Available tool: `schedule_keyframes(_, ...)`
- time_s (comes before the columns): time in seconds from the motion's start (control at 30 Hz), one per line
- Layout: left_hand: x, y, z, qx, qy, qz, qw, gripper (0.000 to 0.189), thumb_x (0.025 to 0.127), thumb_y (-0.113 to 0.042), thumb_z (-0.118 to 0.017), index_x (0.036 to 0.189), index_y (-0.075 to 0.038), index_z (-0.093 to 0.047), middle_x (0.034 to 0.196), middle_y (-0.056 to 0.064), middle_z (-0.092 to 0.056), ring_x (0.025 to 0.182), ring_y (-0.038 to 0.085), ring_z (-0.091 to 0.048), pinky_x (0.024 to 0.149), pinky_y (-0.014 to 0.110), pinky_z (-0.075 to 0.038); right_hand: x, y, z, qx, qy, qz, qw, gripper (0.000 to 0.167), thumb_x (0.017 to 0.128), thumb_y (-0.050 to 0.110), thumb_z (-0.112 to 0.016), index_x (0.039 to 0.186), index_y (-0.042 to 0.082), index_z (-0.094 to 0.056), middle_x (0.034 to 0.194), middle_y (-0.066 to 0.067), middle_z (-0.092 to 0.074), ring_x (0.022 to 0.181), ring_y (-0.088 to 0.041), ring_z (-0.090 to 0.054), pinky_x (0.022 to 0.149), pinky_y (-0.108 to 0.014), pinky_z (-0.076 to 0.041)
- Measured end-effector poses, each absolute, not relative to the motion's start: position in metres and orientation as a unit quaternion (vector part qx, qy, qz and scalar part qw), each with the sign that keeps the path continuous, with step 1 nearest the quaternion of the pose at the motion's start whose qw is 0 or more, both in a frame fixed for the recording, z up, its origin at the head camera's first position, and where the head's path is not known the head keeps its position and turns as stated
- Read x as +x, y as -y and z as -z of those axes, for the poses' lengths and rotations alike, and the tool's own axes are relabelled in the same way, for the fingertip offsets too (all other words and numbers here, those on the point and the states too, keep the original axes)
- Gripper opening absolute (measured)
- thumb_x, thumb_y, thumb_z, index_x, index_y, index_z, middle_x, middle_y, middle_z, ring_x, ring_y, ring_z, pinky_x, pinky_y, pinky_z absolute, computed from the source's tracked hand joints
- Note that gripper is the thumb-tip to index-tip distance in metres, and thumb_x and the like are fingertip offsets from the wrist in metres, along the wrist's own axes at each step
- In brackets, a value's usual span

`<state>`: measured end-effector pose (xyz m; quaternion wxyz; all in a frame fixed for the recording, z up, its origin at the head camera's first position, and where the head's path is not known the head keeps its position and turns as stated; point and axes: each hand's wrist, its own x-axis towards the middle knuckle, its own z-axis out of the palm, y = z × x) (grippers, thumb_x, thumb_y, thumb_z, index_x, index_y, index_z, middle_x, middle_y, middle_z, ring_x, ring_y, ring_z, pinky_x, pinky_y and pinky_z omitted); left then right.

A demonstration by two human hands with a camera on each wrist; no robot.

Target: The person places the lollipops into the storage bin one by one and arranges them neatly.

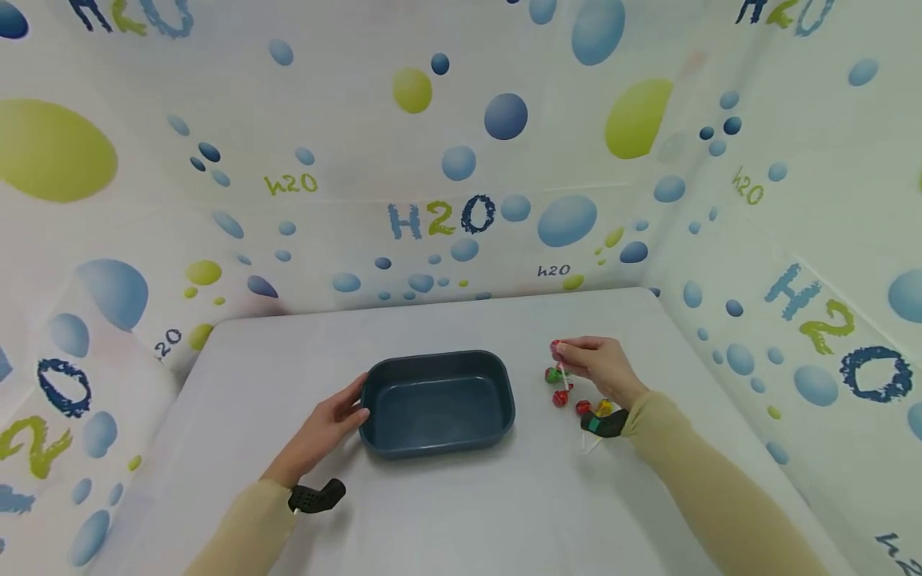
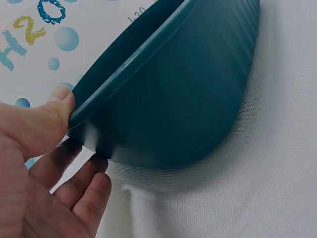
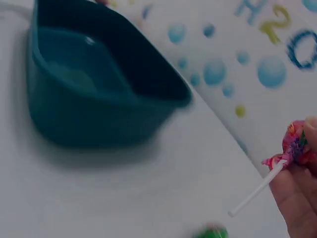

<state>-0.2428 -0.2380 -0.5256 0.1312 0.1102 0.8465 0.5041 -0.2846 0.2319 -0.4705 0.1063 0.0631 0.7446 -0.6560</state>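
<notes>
A dark teal rectangular tub (image 1: 439, 412) stands on the white-covered table. At its left end my left hand (image 1: 327, 432) holds it; the left wrist view shows the thumb on the rim and fingertips against the outer wall (image 2: 168, 109). To the right of the tub, my right hand (image 1: 594, 364) pinches a lollipop by its wrapped pink-red head (image 3: 294, 141), the white stick pointing downward. Below that hand lie a green lollipop (image 1: 552, 375), a red lollipop (image 1: 560, 398), another red one (image 1: 583, 407) and a yellow lollipop (image 1: 604, 408), partly hidden by the wrist strap.
White walls (image 1: 324, 104) printed with blue and green dots and H2O lettering rise behind and beside the table (image 1: 446, 520). Each wrist wears a black strapped device, such as the left one (image 1: 317, 496). White lollipop sticks (image 1: 591, 442) show below the right wrist.
</notes>
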Motion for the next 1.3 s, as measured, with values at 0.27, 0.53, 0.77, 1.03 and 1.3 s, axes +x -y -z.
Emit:
schedule_keyframes(0.27, -0.245, 0.239, 0.526, 0.119, -0.843, -0.509, 0.123, 0.069, 0.105, -0.013, -0.057, 0.163, -0.006, -0.020, 0.169, 0.022, -0.019, 0.151, 0.045, -0.032, 0.119, 0.050, -0.035, -0.292, -0.113, 0.461, 0.050, -0.749, 0.648, 0.132, 0.028, 0.093, 0.009, -0.075, 0.113, -0.010, -0.070, 0.111, -0.021, -0.076, 0.095, -0.024, -0.077, 0.086, -0.033, -0.065)
schedule_keyframes(0.53, -0.247, 0.243, 0.524, 0.122, -0.831, -0.528, 0.123, 0.068, 0.104, -0.012, -0.058, 0.163, -0.007, -0.024, 0.168, 0.020, -0.022, 0.150, 0.045, -0.033, 0.120, 0.052, -0.036, -0.308, -0.002, 0.471, 0.022, -0.846, 0.496, 0.194, 0.016, 0.087, 0.011, -0.080, 0.091, -0.004, -0.078, 0.087, -0.014, -0.079, 0.077, -0.019, -0.079, 0.080, -0.032, -0.066)
schedule_keyframes(0.77, -0.244, 0.242, 0.526, 0.118, -0.817, -0.549, 0.128, 0.067, 0.103, -0.009, -0.059, 0.162, -0.009, -0.027, 0.167, 0.019, -0.025, 0.149, 0.044, -0.036, 0.121, 0.053, -0.035, -0.319, 0.051, 0.494, 0.038, -0.889, 0.401, 0.218, 0.032, 0.081, 0.011, -0.083, 0.103, -0.009, -0.070, 0.072, -0.011, -0.074, 0.064, -0.018, -0.074, 0.072, -0.030, -0.064)
schedule_keyframes(1.03, -0.243, 0.243, 0.529, 0.106, -0.813, -0.558, 0.128, 0.068, 0.102, -0.012, -0.062, 0.161, -0.013, -0.030, 0.167, 0.017, -0.028, 0.145, 0.043, -0.044, 0.119, 0.051, -0.039, -0.326, 0.069, 0.509, 0.010, -0.922, 0.330, 0.201, 0.045, 0.080, 0.020, -0.085, 0.112, -0.008, -0.069, 0.067, -0.007, -0.071, 0.057, -0.017, -0.069, 0.056, -0.026, -0.059)
schedule_keyframes(1.3, -0.242, 0.242, 0.528, 0.104, -0.821, -0.547, 0.125, 0.067, 0.102, -0.012, -0.062, 0.161, -0.012, -0.031, 0.166, 0.018, -0.029, 0.145, 0.042, -0.045, 0.118, 0.049, -0.040, -0.327, 0.070, 0.516, 0.006, -0.933, 0.317, 0.172, 0.059, 0.078, 0.027, -0.089, 0.118, -0.009, -0.066, 0.085, -0.012, -0.072, 0.067, -0.021, -0.069, 0.067, -0.032, -0.063)
